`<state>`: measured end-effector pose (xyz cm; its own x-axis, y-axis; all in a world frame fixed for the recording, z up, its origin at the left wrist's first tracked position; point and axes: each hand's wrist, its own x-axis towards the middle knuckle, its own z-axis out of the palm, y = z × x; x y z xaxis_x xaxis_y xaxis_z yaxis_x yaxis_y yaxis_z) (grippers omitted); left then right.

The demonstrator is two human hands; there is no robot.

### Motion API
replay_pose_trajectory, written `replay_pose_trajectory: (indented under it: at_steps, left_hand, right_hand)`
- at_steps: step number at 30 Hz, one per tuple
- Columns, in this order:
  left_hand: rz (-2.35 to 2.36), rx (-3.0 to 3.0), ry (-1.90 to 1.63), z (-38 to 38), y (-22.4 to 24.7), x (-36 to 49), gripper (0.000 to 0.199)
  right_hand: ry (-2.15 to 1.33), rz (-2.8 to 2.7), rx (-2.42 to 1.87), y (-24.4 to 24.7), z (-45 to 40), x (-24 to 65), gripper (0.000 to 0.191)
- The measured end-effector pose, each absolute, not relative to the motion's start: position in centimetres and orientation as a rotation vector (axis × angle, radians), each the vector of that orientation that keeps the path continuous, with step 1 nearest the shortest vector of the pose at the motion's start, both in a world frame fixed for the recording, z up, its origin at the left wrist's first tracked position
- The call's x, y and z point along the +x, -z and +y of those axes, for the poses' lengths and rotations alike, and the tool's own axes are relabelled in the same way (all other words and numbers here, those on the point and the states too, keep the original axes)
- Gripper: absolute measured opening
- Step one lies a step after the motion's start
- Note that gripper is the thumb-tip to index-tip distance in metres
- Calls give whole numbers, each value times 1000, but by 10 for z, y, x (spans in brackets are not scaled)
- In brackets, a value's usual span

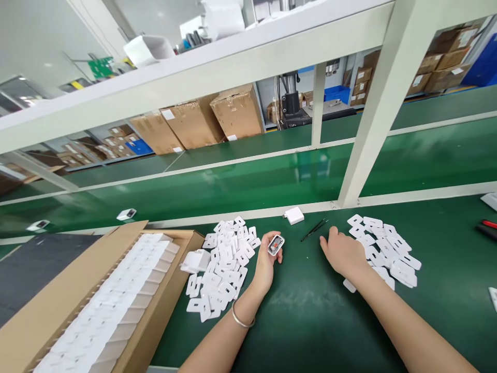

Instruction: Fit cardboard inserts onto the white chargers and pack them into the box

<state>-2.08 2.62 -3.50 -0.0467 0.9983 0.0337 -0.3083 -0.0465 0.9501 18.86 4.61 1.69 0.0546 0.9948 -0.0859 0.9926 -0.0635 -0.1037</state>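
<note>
My left hand (267, 259) is closed around a small white charger housing (276, 245). Its end without a cover faces me and shows metal and reddish parts inside. My right hand (344, 251) is held just left of a heap of white slotted cover plates (388, 248). Its thumb and index finger are apart with nothing visible between them; the other fingers are partly hidden. Black tweezers (314, 229) lie on the green mat between my hands. Behind them rests a white charger with a plug (294, 215). Another heap of white slotted plates (229, 259) spreads left of my left hand.
An open cardboard box (155, 316) with rows of white units in dividers stands at the left. A white block (195, 261) touches the left heap. A pale frame post (373, 124) rises beyond my right hand. Red-and-black handles (488, 228) show at the right edge.
</note>
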Motion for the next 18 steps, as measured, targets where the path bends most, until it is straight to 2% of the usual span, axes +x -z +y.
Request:
replay_pose_trajectory:
  at_steps: [3,6,9,14,18]
  left_hand:
    - [989,1032,-1379,24,37,-20,59]
    - [958,1033,-1362,23,35,-22,59]
    - [921,975,-1360,25,32,-25,61]
    - [923,879,-1337,28,27,-27,57]
    - [929,855,-1351,28,27,-27,51]
  right_hand:
    - [-201,-2273,-2140,-16,46,180,21]
    - [-219,-2456,-1756,-16,41,167,12]
    - [-249,-2523,-1413,-15,36,162,19]
    - [-195,-2493,-1377,-13,38,170,28]
    - [-327,-2451,-1402,-12,40,174,34]
